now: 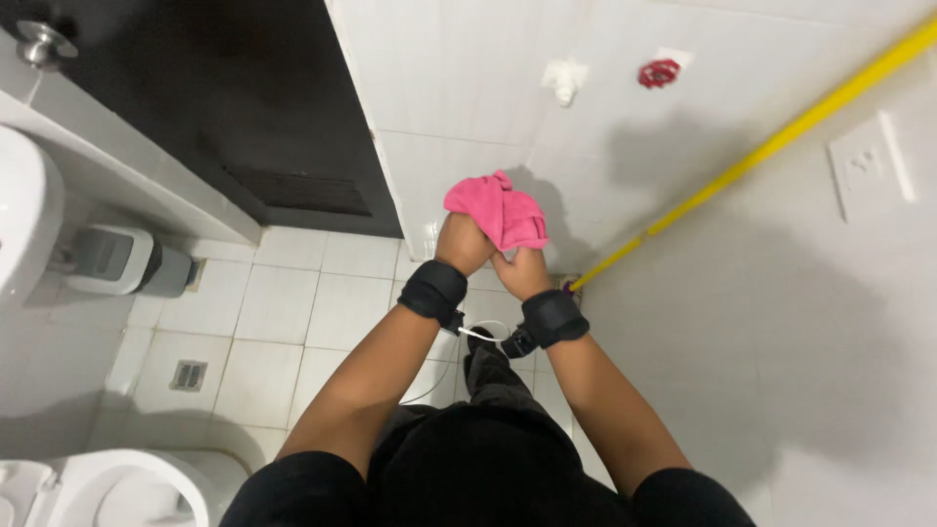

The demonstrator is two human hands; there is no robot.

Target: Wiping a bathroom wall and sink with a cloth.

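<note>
Two hands hold a pink cloth up against a white tiled wall.

The left hand point(463, 244) and right hand point(520, 272) both close their fingers around the bunched pink cloth point(498, 210), which spills out above the knuckles.

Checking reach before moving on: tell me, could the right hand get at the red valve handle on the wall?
Probably yes: the right hand shares the pink cloth with the left hand, and only bare tile lies before the red valve handle.

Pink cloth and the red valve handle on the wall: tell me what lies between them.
Head view: only bare white wall tile lies between the pink cloth and the red valve handle.
</note>
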